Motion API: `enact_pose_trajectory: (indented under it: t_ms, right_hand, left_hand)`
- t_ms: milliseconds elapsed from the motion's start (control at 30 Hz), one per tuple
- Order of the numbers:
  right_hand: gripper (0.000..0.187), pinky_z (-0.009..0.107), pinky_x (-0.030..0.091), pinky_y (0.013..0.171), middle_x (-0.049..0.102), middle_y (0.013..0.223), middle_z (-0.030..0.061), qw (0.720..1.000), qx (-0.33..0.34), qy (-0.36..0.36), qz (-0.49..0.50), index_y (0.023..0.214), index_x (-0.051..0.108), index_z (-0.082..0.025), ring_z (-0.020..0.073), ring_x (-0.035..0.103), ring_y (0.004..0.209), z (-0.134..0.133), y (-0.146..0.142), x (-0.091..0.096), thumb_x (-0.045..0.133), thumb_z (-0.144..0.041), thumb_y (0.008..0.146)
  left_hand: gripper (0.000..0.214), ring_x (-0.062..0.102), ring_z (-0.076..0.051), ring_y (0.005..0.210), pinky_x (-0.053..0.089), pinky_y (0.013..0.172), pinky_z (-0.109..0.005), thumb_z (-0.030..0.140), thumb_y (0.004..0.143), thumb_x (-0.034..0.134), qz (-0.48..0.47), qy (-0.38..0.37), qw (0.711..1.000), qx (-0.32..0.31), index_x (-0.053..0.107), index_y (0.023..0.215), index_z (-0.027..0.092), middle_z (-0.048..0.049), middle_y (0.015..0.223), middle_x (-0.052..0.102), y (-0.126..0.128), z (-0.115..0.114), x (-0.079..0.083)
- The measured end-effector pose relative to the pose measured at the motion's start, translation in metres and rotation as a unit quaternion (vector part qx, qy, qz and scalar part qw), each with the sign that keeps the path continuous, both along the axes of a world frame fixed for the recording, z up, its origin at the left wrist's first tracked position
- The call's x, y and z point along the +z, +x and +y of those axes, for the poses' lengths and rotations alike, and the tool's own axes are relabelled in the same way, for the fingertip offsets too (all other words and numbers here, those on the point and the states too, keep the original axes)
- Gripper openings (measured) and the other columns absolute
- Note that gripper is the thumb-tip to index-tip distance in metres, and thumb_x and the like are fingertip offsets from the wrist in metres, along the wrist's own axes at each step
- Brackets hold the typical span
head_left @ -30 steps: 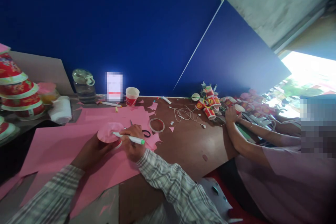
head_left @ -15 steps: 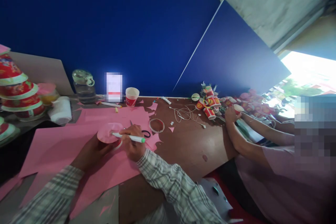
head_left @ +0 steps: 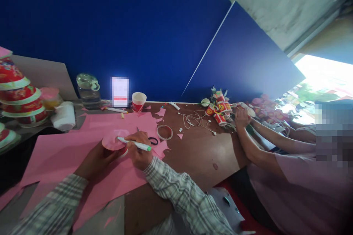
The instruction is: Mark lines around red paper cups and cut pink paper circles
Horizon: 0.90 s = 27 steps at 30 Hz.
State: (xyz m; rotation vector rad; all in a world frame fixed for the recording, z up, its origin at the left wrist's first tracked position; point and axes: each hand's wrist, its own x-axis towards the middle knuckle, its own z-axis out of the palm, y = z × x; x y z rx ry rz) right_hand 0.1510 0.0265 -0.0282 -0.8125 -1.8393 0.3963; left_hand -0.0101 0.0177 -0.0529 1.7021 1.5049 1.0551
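Over the last second little has shifted at the work: the white marker with a green end [head_left: 142,147] has turned only slightly in the right grip [head_left: 141,151], and its tip has stayed over the same part of the round pink paper cover [head_left: 110,139]. That suggests attention remains on one small spot. At about three o'clock, a co-worker's hand [head_left: 242,118] has lifted a little, and the small paper cup [head_left: 250,112] in it now tips more toward the camera.

The red-and-white paper cup [head_left: 123,150] under the pink cover sits at eight o'clock from the view's centre, above large flat pink paper sheets [head_left: 55,156] on the brown counter [head_left: 193,165]. The left grip [head_left: 96,159] is wrapped round its side; the right grip is pinched narrow on the marker.

The left fingers hide much of the cup, so whether it rests on the sheets or is held off them cannot be told, nor whether the marker tip touches the cover. At three o'clock from the cup, the black-handled scissors [head_left: 153,141] are partly behind the right grip. At ten o'clock, the stack of red patterned bowls [head_left: 23,97] is cut off by the frame edge. At twelve, a bright upright panel [head_left: 120,91] is pixelated beyond reading.
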Motion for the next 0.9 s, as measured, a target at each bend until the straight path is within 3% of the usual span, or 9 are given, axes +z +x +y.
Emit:
enact_pose_trajectory:
  t_ms: [200, 533, 733, 900]
  right_hand:
    - [0.019, 0.037, 0.046, 0.084, 0.069, 0.079, 0.0031, 1.0, 0.004, -0.007, -0.004, 0.088, 0.064, -0.02, 0.0178, 0.064, 0.077, 0.001, 0.0, 0.0, 0.045, -0.021, 0.088]
    - [0.02, 0.036, 0.044, 0.083, 0.068, 0.078, 0.0033, 1.0, 0.017, -0.01, -0.005, 0.085, 0.064, -0.018, 0.0173, 0.062, 0.077, 0.001, 0.0, 0.001, 0.045, -0.023, 0.088]
    - [0.025, 0.034, 0.046, 0.078, 0.068, 0.081, 0.0059, 0.998, -0.037, -0.022, 0.047, 0.09, 0.064, -0.015, 0.0177, 0.063, 0.077, 0.005, 0.002, 0.001, 0.042, -0.026, 0.09]
    - [0.021, 0.034, 0.045, 0.081, 0.069, 0.085, 0.0051, 1.0, -0.011, -0.023, 0.006, 0.093, 0.063, -0.017, 0.0179, 0.063, 0.081, 0.006, 0.0, -0.002, 0.045, -0.026, 0.09]
  left_hand:
    - [0.05, 0.06, -0.021, 0.082, 0.047, 0.074, -0.035, 0.047, 0.058, 0.056, -0.006, 0.011, 1.0, -0.002, 0.059, 0.098, 0.017, -0.0085, 0.094, 0.067, 0.003, -0.002, 0.01]
    - [0.05, 0.06, -0.022, 0.075, 0.048, 0.069, -0.036, 0.049, 0.054, 0.058, -0.009, -0.002, 1.0, 0.02, 0.062, 0.091, 0.015, -0.0077, 0.086, 0.069, 0.0, -0.001, 0.002]
    - [0.053, 0.057, -0.022, 0.095, 0.042, 0.084, -0.037, 0.049, 0.059, 0.054, 0.014, 0.023, 1.0, -0.014, 0.059, 0.103, 0.02, -0.007, 0.106, 0.064, -0.004, 0.002, -0.003]
    - [0.056, 0.058, -0.024, 0.093, 0.045, 0.081, -0.038, 0.048, 0.058, 0.055, -0.003, 0.005, 1.0, -0.015, 0.057, 0.106, 0.018, -0.0088, 0.106, 0.064, -0.004, 0.002, -0.004]
